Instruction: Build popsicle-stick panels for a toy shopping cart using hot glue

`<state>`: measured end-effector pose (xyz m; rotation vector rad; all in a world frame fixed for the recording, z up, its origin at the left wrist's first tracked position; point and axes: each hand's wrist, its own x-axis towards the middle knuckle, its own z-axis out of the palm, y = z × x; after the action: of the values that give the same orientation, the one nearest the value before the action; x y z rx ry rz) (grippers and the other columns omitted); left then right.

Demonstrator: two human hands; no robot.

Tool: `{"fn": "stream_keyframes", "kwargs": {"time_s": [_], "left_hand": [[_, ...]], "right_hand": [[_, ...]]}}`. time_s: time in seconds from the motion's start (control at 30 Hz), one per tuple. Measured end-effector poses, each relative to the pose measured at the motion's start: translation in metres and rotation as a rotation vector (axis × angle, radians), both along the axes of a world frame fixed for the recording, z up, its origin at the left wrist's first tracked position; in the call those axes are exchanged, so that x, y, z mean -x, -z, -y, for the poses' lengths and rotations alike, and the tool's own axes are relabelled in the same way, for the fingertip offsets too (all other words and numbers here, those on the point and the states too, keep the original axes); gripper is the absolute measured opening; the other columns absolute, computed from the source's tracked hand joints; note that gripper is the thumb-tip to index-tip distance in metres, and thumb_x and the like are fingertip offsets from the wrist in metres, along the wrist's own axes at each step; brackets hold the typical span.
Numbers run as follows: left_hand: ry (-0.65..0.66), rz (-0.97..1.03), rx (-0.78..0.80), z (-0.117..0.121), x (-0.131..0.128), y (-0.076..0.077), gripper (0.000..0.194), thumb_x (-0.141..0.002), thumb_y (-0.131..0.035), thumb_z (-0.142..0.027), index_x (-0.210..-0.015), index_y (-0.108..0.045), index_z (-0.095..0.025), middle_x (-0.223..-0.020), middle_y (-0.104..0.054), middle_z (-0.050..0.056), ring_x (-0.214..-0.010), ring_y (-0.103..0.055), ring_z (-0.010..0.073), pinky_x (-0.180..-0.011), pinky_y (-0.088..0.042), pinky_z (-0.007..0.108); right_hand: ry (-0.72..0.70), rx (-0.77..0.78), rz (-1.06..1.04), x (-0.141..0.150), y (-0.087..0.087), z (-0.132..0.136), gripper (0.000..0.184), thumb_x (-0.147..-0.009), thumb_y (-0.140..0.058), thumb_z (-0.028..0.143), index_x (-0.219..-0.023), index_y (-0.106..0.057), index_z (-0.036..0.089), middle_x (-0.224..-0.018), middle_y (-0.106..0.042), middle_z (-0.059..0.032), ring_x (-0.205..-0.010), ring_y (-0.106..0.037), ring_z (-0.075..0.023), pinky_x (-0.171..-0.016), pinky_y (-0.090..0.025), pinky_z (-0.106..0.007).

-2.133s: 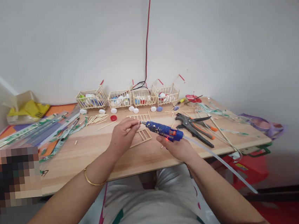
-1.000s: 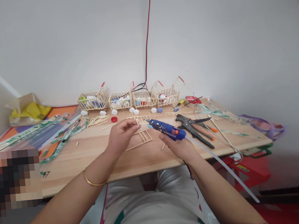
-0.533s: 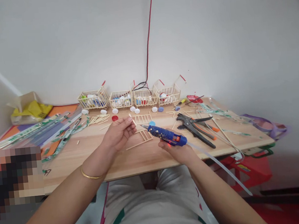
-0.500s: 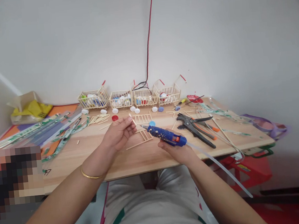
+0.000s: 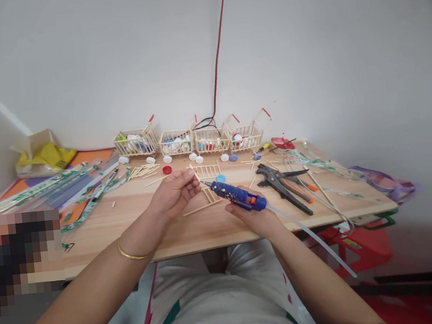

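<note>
Between thumb and fingertips, my left hand (image 5: 175,191) pinches a short wooden stick (image 5: 195,174). My right hand (image 5: 255,219) is wrapped round a blue hot glue gun (image 5: 238,196), its nozzle right by the stick; I cannot tell if they touch. A long glue stick (image 5: 315,239) trails out of the gun's back end. On the table behind and below the hands lie two small ladder-like stick frames, one farther back (image 5: 210,171) and one nearer (image 5: 208,197), partly hidden by my left hand. A light blue bottle cap (image 5: 221,178) sits beside the glue gun.
Several stick-built carts (image 5: 176,143) filled with caps stand along the wall. Loose sticks (image 5: 144,171) and a red cap (image 5: 167,170) lie at left-centre. Black cutters (image 5: 283,188) and orange-handled pliers (image 5: 299,190) lie right. Packaged sticks (image 5: 50,190) cover the table's left side.
The glue gun has shifted slightly left, bringing its nozzle closer to the stick in my left hand. The trailing glue stick has moved with it. Both hands keep their grip.
</note>
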<state>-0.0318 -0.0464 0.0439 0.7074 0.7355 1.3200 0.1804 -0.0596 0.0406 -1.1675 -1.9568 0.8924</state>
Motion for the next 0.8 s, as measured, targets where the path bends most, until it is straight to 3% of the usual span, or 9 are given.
{"fn": "stream_keyframes", "kwargs": {"time_s": [0.53, 0.67, 0.8], "left_hand": [[0.031, -0.006, -0.008, 0.001, 0.002, 0.000, 0.017, -0.071, -0.073, -0.023, -0.068, -0.060, -0.012, -0.060, -0.056, -0.001, -0.058, -0.055, 0.0067, -0.064, -0.049, 0.021], [0.080, -0.030, -0.006, 0.003, 0.003, -0.004, 0.019, -0.068, -0.075, -0.023, -0.064, -0.061, -0.011, -0.059, -0.055, -0.001, -0.057, -0.053, 0.0064, -0.062, -0.049, 0.020], [0.084, -0.072, -0.053, 0.003, 0.005, -0.006, 0.018, -0.068, -0.075, -0.025, -0.066, -0.063, -0.012, -0.061, -0.056, 0.000, -0.058, -0.053, 0.0069, -0.062, -0.048, 0.021]], "right_hand": [[0.063, -0.016, 0.084, -0.002, -0.001, -0.003, 0.031, -0.072, -0.063, 0.050, -0.072, -0.051, 0.021, -0.064, -0.056, 0.0017, -0.060, -0.052, -0.0152, -0.058, -0.040, -0.027], [0.238, -0.166, 0.275, -0.023, -0.002, -0.027, 0.034, -0.073, -0.061, 0.052, -0.074, -0.049, 0.021, -0.066, -0.054, 0.0010, -0.060, -0.051, -0.0159, -0.056, -0.036, -0.026], [0.355, -0.312, 0.562, -0.068, -0.005, -0.070, 0.029, -0.069, -0.065, 0.043, -0.079, -0.053, 0.018, -0.077, -0.057, -0.0062, -0.068, -0.052, -0.0195, -0.059, -0.035, -0.029]]}}
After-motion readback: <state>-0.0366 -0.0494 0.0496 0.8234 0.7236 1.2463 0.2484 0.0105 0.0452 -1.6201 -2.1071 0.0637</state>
